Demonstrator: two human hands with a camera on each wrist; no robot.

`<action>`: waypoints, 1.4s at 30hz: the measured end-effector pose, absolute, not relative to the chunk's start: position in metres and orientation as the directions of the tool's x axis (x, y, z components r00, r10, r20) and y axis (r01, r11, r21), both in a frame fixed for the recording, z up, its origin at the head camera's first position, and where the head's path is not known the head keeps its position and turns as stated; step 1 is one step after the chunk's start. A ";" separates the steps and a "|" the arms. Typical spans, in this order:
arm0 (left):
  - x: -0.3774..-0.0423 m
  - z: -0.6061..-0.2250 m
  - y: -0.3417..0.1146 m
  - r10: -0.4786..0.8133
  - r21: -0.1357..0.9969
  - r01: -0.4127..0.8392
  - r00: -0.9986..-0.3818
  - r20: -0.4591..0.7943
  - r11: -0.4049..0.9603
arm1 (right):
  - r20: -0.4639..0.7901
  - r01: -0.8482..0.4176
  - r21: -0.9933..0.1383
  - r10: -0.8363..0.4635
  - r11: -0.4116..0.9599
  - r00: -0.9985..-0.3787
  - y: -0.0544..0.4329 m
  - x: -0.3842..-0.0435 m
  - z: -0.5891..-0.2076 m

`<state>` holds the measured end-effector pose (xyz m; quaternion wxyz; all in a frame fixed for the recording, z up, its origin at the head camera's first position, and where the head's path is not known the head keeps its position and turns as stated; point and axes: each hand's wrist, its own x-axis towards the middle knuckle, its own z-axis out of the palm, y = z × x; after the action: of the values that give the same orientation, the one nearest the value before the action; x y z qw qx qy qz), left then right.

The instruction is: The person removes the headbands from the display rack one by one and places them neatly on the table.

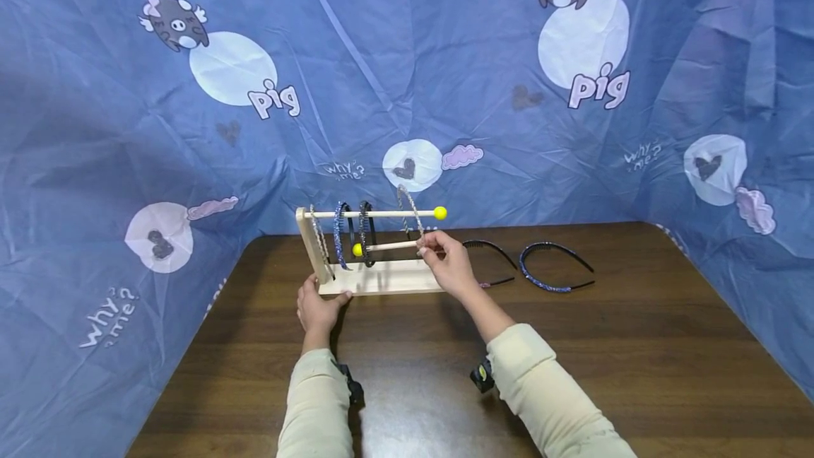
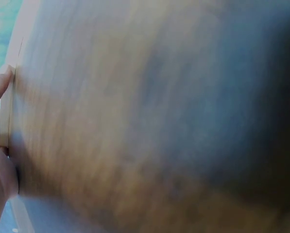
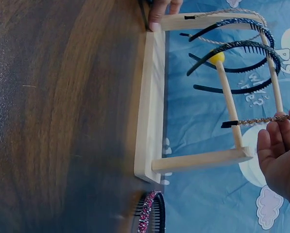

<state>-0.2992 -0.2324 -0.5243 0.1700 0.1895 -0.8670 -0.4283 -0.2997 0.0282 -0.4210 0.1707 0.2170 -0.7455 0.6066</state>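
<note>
My right hand (image 1: pixel 453 267) pinches a braided, glittery headband (image 1: pixel 412 205) near the yellow-tipped end of the upper rod (image 1: pixel 388 214). In the right wrist view, the black tip of this headband (image 3: pixel 258 121) lies by the lower rod (image 3: pixel 226 87). My left hand (image 1: pixel 316 308) grips the left end of the wooden headband stand (image 1: pixel 381 278), its thumb at the front edge of the base. Farther left on the upper rod hang another braided headband (image 1: pixel 320 235), a blue glittery headband (image 1: pixel 339 235) and a dark toothed headband (image 1: pixel 363 228).
Right of the stand, a blue glittery headband (image 1: pixel 540 284) lies on the brown table (image 1: pixel 432 373). Beside it is a pink-beaded black headband (image 3: pixel 145 213), partly behind my right hand in the head view. A blue printed cloth (image 1: pixel 356 76) hangs behind and at both sides.
</note>
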 end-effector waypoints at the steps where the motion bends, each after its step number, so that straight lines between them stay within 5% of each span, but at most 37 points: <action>1: -0.299 -0.524 -0.232 -0.473 0.807 -0.185 -0.871 0.129 0.561 | 0.518 -0.529 -0.832 -0.106 0.170 -0.849 0.030 -0.299 -0.420; 42: -0.301 -0.525 -0.233 -0.475 0.808 -0.196 -0.872 0.115 0.556 | 0.539 -0.535 -0.842 0.091 0.069 -0.837 0.087 -0.277 -0.386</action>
<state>-0.3008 -0.2333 -0.5246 0.1622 0.1935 -0.8670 -0.4297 -0.2769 0.0870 -0.3862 0.2359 0.1604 -0.6918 0.6633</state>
